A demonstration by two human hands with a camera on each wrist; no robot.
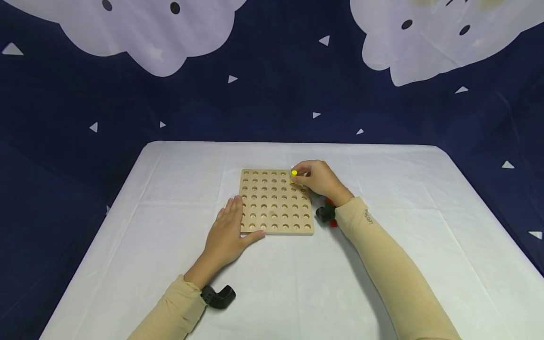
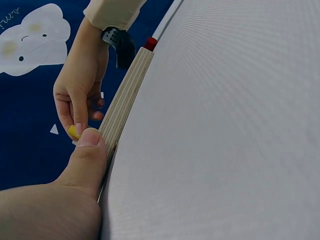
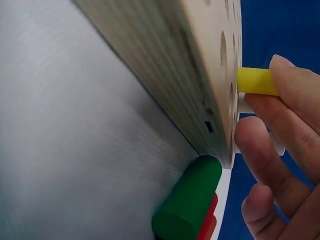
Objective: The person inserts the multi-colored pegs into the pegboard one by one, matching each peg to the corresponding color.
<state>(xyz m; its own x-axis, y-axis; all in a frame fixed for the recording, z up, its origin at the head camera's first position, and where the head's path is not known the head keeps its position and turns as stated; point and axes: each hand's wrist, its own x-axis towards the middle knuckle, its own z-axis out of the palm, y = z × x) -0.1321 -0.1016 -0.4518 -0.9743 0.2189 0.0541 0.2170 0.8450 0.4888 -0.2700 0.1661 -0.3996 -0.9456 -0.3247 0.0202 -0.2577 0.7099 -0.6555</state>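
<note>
The right hand (image 1: 319, 178) pinches a yellow peg (image 1: 294, 173) upright at the holed wooden board (image 1: 278, 231), near its far right corner. The left hand (image 1: 224, 236) lies with thumb spread from straight fingers, touching the board's left side and near edge. Behind the white-covered worktop (image 1: 272, 288) hangs a dark blue backdrop (image 1: 272, 108) with pale clouds.

No text can be read for certain: tiny dark lettering (image 1: 368, 216) marks the right beige fabric sleeve (image 1: 388, 262), and pale script (image 2: 9, 18) stands beside a white printed cloud (image 2: 42, 47) on the far dark-blue fabric backdrop (image 2: 30, 105).
</note>
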